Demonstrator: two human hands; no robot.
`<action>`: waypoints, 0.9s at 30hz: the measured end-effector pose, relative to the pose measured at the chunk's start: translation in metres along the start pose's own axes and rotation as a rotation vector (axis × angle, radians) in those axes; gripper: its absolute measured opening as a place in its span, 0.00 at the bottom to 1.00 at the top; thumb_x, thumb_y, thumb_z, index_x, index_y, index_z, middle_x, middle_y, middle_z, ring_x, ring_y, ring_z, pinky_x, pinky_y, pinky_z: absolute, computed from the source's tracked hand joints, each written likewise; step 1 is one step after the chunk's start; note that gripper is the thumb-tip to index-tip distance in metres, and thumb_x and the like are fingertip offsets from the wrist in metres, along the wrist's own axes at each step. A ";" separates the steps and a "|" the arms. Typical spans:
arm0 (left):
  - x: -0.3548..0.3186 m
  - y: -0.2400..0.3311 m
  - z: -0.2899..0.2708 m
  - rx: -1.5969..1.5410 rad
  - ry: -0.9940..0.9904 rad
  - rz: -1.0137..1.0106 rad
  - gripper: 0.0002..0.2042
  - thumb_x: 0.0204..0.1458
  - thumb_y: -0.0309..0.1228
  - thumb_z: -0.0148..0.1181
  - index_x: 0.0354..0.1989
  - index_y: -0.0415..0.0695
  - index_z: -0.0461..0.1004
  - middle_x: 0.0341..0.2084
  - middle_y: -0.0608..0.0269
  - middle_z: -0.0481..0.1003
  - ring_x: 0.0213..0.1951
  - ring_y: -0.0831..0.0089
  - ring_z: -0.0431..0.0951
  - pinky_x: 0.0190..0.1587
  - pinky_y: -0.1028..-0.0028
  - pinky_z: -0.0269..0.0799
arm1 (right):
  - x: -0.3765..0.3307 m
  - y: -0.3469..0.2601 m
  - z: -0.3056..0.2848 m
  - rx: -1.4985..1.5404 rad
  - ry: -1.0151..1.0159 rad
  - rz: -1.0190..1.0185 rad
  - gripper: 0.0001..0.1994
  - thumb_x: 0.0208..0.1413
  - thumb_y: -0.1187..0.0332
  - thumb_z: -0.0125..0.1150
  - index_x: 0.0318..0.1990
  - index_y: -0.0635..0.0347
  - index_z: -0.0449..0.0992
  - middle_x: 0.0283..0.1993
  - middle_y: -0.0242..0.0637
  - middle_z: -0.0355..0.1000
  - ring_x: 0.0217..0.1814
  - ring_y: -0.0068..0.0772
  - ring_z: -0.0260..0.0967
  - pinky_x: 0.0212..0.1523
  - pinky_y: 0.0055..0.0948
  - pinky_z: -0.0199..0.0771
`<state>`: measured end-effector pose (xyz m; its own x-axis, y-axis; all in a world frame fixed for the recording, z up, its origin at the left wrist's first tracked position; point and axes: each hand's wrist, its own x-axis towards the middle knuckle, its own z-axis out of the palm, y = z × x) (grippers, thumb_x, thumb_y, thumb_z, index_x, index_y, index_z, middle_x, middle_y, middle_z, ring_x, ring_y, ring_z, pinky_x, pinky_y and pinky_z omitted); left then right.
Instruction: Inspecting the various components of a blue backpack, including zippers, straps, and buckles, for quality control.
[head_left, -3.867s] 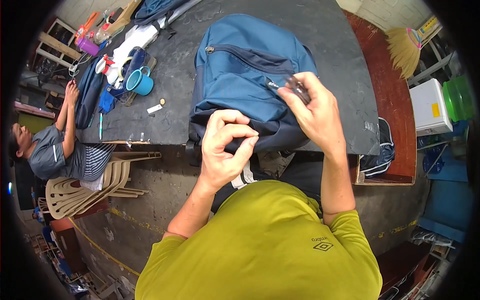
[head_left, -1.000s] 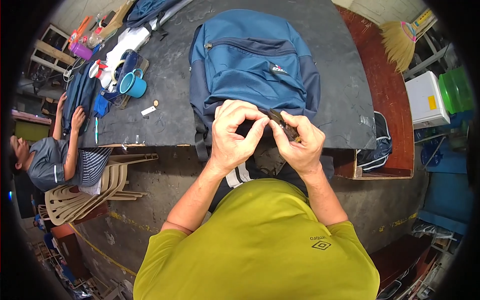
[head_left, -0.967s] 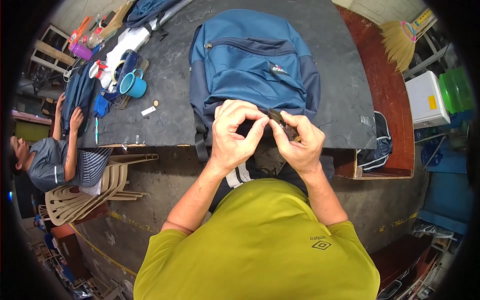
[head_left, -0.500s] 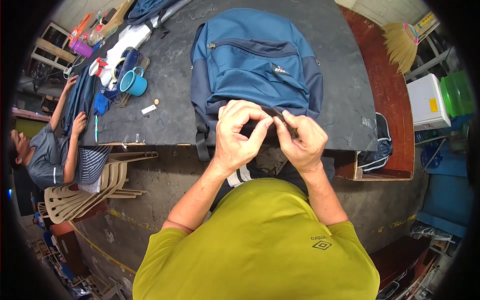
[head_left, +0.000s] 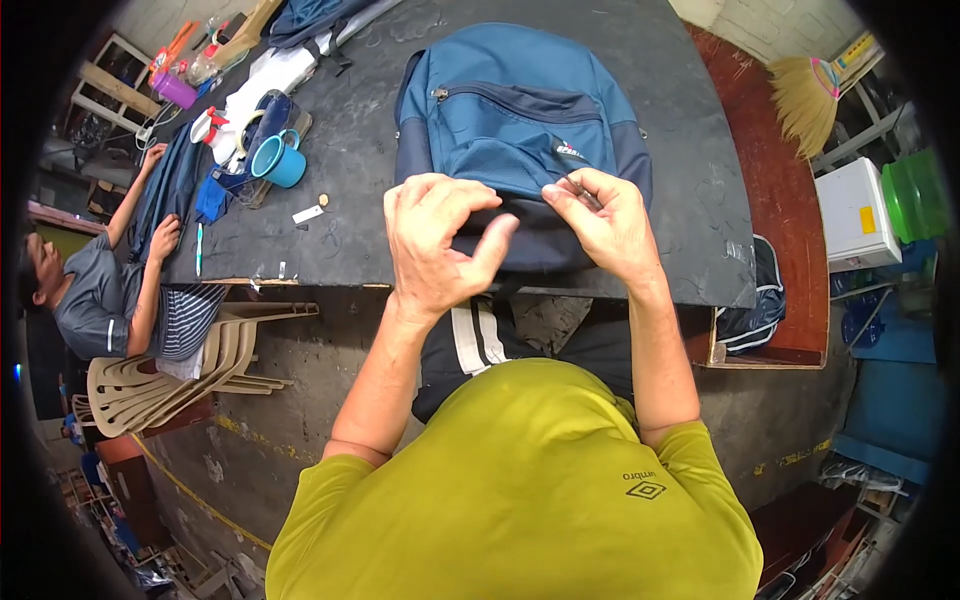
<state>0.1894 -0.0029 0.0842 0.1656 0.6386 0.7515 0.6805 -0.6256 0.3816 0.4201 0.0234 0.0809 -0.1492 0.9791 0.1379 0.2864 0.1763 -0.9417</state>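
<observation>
A blue backpack with dark navy sides lies flat on the black table, its zipped front pocket facing up. My left hand hovers over the bag's near left corner, thumb and fingers spread, with nothing visible between them. Pinched in my right hand is a slim dark tool, perhaps small thread snips; my fingers cover most of it. Its tip lies close above the lower front of the bag, right of the middle.
At the left of the table are a blue mug, a spray bottle, a tape roll and a pen. A co-worker handles dark fabric there. Stacked chairs stand near them. A reddish wooden bench runs along the right.
My hands have come apart from their pinch together. The left has moved left and opened; the right has moved up over the bag with the slim dark tool. The view has shifted slightly.
</observation>
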 end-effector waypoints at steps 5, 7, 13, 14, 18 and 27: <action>-0.008 0.031 0.020 0.228 0.016 -0.081 0.17 0.43 0.46 0.81 0.37 0.53 0.84 0.36 0.74 0.80 0.49 0.65 0.76 0.56 0.55 0.59 | -0.003 0.006 0.002 0.139 -0.002 0.042 0.10 0.66 0.67 0.74 0.36 0.64 0.84 0.29 0.16 0.70 0.32 0.08 0.60 0.32 0.17 0.58; -0.012 0.037 0.027 0.254 0.012 -0.123 0.14 0.45 0.42 0.80 0.36 0.53 0.85 0.35 0.75 0.81 0.48 0.66 0.76 0.57 0.56 0.58 | -0.006 0.004 0.002 0.165 0.002 0.030 0.10 0.66 0.67 0.74 0.36 0.64 0.84 0.29 0.17 0.71 0.32 0.08 0.60 0.32 0.17 0.58; -0.012 0.034 0.023 -0.028 -0.052 -0.248 0.05 0.50 0.28 0.74 0.31 0.49 0.83 0.33 0.71 0.81 0.43 0.68 0.77 0.57 0.62 0.61 | -0.011 0.005 0.002 0.167 0.008 0.052 0.10 0.66 0.67 0.74 0.36 0.64 0.84 0.30 0.16 0.71 0.32 0.08 0.59 0.31 0.18 0.57; -0.012 0.028 0.021 -0.203 -0.050 -0.281 0.04 0.50 0.27 0.73 0.30 0.48 0.81 0.32 0.70 0.80 0.42 0.67 0.78 0.55 0.63 0.63 | -0.010 0.007 0.002 0.168 0.028 0.032 0.09 0.66 0.67 0.73 0.38 0.64 0.83 0.29 0.17 0.71 0.31 0.09 0.59 0.31 0.18 0.58; -0.015 0.022 0.011 -0.473 -0.068 -0.301 0.05 0.50 0.23 0.72 0.30 0.43 0.80 0.31 0.64 0.81 0.40 0.64 0.80 0.51 0.65 0.71 | -0.023 -0.020 0.000 -0.071 0.187 -0.173 0.10 0.66 0.67 0.73 0.47 0.63 0.81 0.30 0.24 0.72 0.29 0.16 0.62 0.33 0.21 0.64; -0.025 0.019 0.003 -0.538 -0.086 -0.341 0.05 0.51 0.25 0.74 0.32 0.43 0.82 0.34 0.63 0.81 0.43 0.64 0.81 0.53 0.64 0.72 | -0.065 -0.005 0.005 -0.417 0.288 -0.610 0.14 0.48 0.76 0.84 0.40 0.59 0.84 0.29 0.33 0.79 0.26 0.30 0.73 0.31 0.31 0.66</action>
<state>0.2004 -0.0291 0.0714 0.0749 0.8611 0.5028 0.2556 -0.5040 0.8250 0.4237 -0.0413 0.0746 -0.1594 0.6749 0.7205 0.5726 0.6578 -0.4894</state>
